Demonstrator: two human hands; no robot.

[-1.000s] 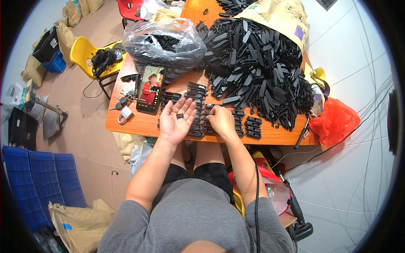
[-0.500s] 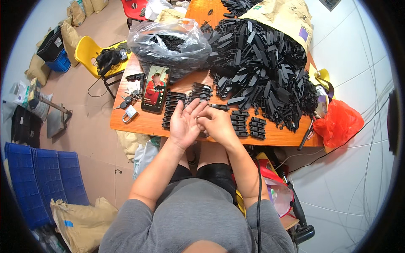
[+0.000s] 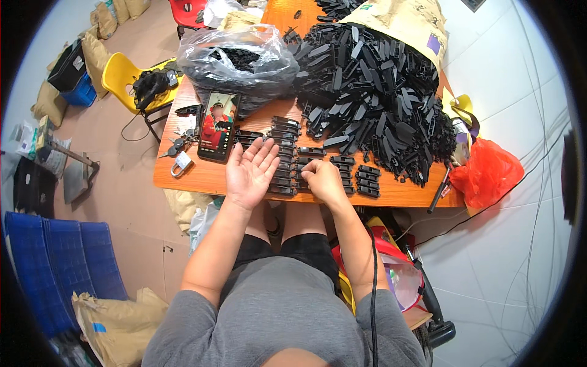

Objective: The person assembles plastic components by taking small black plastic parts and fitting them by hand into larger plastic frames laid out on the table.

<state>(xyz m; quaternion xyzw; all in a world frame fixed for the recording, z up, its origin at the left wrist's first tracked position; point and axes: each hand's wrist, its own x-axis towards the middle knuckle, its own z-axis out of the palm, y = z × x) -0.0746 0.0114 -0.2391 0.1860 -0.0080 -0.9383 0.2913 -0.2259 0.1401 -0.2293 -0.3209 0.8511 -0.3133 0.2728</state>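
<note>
Palm up and fingers spread, my left hand (image 3: 249, 178) hovers over the left rows of small black plastic parts; nothing shows on its palm. My right hand (image 3: 324, 181) has thumb and forefinger pinched together over the middle row of black plastic parts (image 3: 310, 151). Anything between those fingertips is too small or hidden to make out. Further rows of the same narrow parts (image 3: 368, 181) lie to the right of my right hand. Past my left fingers, another row (image 3: 285, 127) runs away from me, partly covered nearer by the hand.
A phone (image 3: 217, 126) leans against a clear plastic bag (image 3: 235, 67) of black pieces. Beside it are a padlock (image 3: 181, 164) and keys (image 3: 177, 145). A big heap of black parts (image 3: 373, 92) spills from a paper sack (image 3: 406, 27). A red bag (image 3: 489, 171) hangs at the table's right.
My hands have moved apart: the right has left the left palm and come down to the middle row, still pinched. My left hand has shifted slightly left, palm up.
</note>
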